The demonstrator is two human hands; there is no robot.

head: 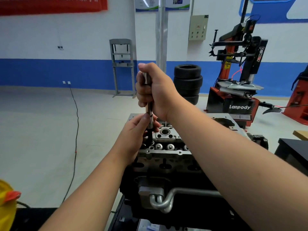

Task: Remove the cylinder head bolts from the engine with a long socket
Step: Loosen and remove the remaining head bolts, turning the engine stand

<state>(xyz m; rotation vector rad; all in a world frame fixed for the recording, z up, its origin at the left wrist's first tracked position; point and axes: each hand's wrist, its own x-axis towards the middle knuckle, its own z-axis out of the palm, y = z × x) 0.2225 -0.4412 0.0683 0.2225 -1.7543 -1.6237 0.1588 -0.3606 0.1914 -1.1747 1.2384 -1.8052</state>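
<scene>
The engine stands in front of me with its bare cylinder head [166, 153] facing up, valve springs in a row along it. A long steel socket [150, 117] stands upright over the head's left end. My right hand [154, 90] grips its upper part in a fist, thumb on top. My left hand [135, 135] pinches the socket's lower end between fingers and thumb, just above the head. A dark bolt shank [150, 135] shows below the socket, its lower end hidden among the valve springs.
A silver oil cooler with metal pipes [156, 195] is on the engine's near side. Stacked tyres [188, 82] and a red tyre changer [236, 90] stand behind. A black cable [75, 130] runs across the floor on the left. A dark bench [293, 150] is at right.
</scene>
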